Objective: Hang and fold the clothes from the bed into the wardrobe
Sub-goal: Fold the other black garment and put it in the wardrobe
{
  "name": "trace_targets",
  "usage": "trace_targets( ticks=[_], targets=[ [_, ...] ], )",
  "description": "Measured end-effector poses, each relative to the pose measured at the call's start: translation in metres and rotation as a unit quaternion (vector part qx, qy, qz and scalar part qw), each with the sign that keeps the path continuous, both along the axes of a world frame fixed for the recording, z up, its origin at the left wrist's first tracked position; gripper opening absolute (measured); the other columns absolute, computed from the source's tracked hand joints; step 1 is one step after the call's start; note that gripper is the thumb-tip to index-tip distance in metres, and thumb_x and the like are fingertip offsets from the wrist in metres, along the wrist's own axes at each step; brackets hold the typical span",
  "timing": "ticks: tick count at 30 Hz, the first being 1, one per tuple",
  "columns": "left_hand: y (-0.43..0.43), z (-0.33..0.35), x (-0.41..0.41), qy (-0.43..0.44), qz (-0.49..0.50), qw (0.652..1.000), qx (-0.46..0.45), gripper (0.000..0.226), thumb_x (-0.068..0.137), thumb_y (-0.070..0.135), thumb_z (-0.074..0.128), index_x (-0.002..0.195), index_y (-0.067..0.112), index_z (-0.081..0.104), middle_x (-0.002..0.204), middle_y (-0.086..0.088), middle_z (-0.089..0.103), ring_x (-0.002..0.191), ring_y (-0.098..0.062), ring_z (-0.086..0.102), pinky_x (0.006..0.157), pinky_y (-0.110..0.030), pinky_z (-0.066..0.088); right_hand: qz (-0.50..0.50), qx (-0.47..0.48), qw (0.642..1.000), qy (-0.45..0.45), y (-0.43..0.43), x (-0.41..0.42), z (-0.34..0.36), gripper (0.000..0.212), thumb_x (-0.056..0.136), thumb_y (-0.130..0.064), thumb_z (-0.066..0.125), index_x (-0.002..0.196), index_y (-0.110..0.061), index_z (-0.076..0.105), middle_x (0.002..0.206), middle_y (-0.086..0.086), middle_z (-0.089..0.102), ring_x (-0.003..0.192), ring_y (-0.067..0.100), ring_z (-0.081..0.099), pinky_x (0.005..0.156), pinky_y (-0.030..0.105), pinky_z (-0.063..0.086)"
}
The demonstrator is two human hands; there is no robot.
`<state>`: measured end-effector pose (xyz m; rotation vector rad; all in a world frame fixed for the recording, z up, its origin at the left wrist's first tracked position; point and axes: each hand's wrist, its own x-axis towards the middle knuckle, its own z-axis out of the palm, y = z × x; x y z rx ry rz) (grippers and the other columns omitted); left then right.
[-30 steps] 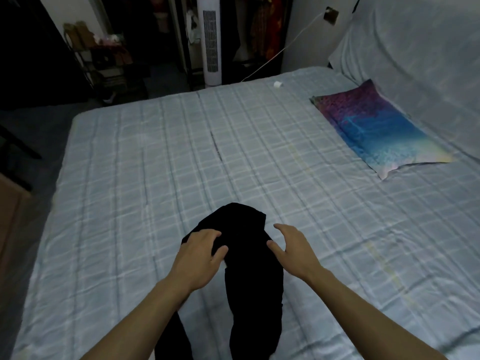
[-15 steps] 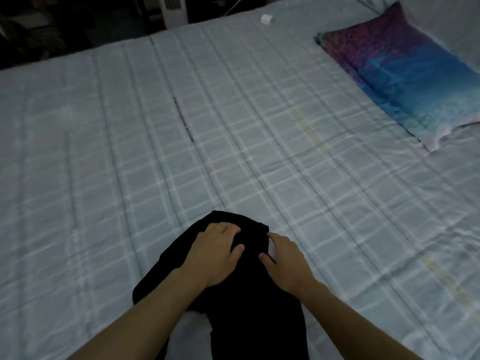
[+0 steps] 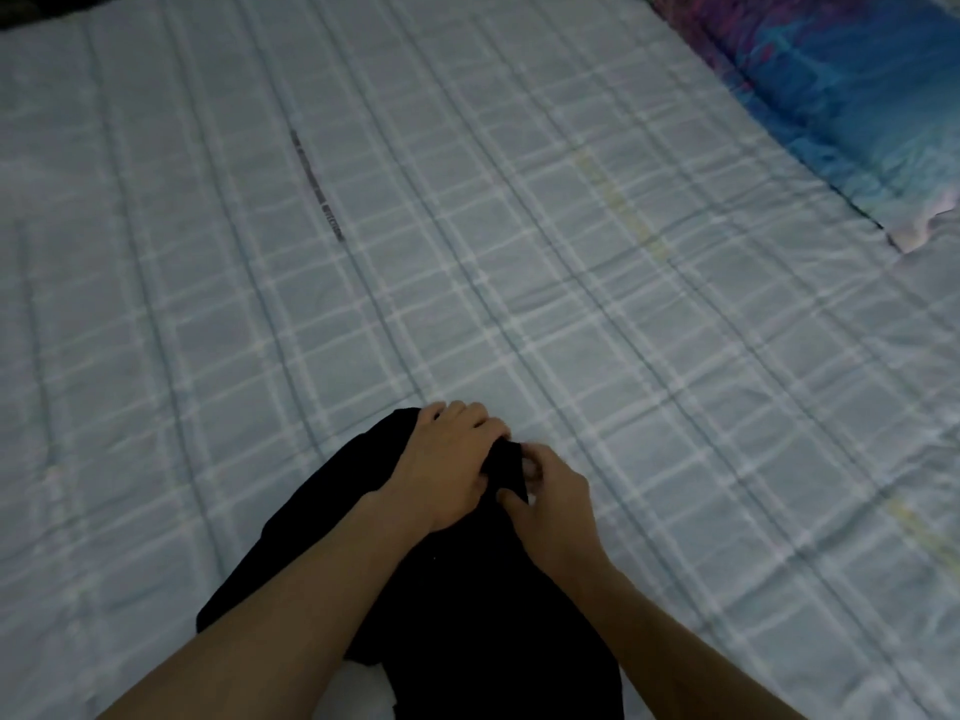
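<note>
A black garment (image 3: 467, 605) lies crumpled on the bed (image 3: 363, 304), at the near edge of the light checked sheet. My left hand (image 3: 447, 459) lies over its far end with the fingers curled into the cloth. My right hand (image 3: 550, 496) is right beside it and pinches a fold of the same black cloth between thumb and fingers. Both forearms cover much of the garment. The wardrobe is out of view.
A blue and purple pillow (image 3: 841, 96) lies at the bed's far right. A dark short mark (image 3: 317, 189) runs along the sheet in the middle. Bare checked sheet spreads to the left and ahead of my hands.
The camera has tilted down and moved closer, so the room and fan are gone from view. My hands came down onto the black garment's far end and closed on it.
</note>
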<state>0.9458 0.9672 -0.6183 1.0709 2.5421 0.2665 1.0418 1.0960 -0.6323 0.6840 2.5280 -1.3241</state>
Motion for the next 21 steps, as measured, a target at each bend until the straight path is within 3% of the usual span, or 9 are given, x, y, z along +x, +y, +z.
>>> trace_targets(
  ticks=[2, 4, 11, 15, 18, 21],
  targets=[
    [-0.006, 0.015, 0.001, -0.007, 0.008, 0.999, 0.03, 0.03, 0.084, 0.027, 0.063, 0.114, 0.03, 0.06, 0.112, 0.007, 0.055, 0.104, -0.017, 0.051, 0.096, -0.033, 0.034, 0.025, 0.004, 1.0, 0.008, -0.003, -0.001, 0.009, 0.019, 0.085, -0.01, 0.065, 0.1, -0.022, 0.064, 0.093, -0.008, 0.063, 0.081, 0.002, 0.058, 0.071, 0.013, 0.042],
    [-0.015, 0.033, 0.005, -0.016, 0.019, 0.998, 0.058, 0.021, 0.086, 0.025, 0.063, 0.106, 0.027, 0.064, 0.106, 0.005, 0.058, 0.097, -0.019, 0.054, 0.09, -0.035, 0.039, 0.031, -0.015, 0.999, 0.032, -0.007, 0.001, 0.023, 0.013, 0.086, -0.013, 0.065, 0.094, -0.023, 0.062, 0.093, -0.007, 0.058, 0.081, -0.001, 0.055, 0.07, 0.01, 0.041],
    [-0.057, 0.13, 0.031, -0.013, 0.074, 0.991, 0.114, 0.008, 0.088, 0.028, 0.053, 0.094, 0.027, 0.059, 0.085, 0.008, 0.063, 0.078, -0.015, 0.058, 0.074, -0.04, 0.048, 0.071, -0.188, 0.976, 0.089, -0.034, 0.018, 0.105, 0.013, 0.093, -0.017, 0.061, 0.104, -0.023, 0.058, 0.091, -0.009, 0.067, 0.084, 0.004, 0.064, 0.074, 0.018, 0.049],
    [-0.087, 0.201, 0.056, 0.001, 0.13, 0.978, 0.164, 0.009, 0.089, 0.027, 0.05, 0.095, 0.03, 0.055, 0.085, 0.011, 0.064, 0.077, -0.011, 0.06, 0.071, -0.04, 0.051, 0.15, -0.173, 0.968, 0.102, -0.048, 0.036, 0.156, 0.023, 0.091, -0.023, 0.064, 0.113, -0.027, 0.059, 0.102, -0.018, 0.066, 0.096, -0.001, 0.063, 0.084, 0.017, 0.049],
    [-0.108, 0.257, 0.078, 0.026, 0.158, 0.966, 0.203, 0.015, 0.089, 0.017, 0.057, 0.097, 0.03, 0.055, 0.089, 0.012, 0.066, 0.082, -0.011, 0.063, 0.075, -0.039, 0.052, 0.203, -0.135, 0.961, 0.13, -0.057, 0.052, 0.198, 0.022, 0.09, -0.023, 0.066, 0.109, -0.03, 0.058, 0.098, -0.021, 0.063, 0.092, -0.005, 0.061, 0.081, 0.014, 0.045],
    [-0.127, 0.311, 0.106, 0.056, 0.18, 0.954, 0.233, 0.025, 0.089, 0.008, 0.06, 0.097, 0.031, 0.054, 0.087, 0.014, 0.066, 0.082, -0.007, 0.064, 0.075, -0.034, 0.052, 0.242, -0.123, 0.951, 0.149, -0.062, 0.07, 0.244, 0.017, 0.09, -0.024, 0.066, 0.106, -0.021, 0.062, 0.095, -0.01, 0.068, 0.088, 0.004, 0.065, 0.078, 0.025, 0.053]
  ],
)
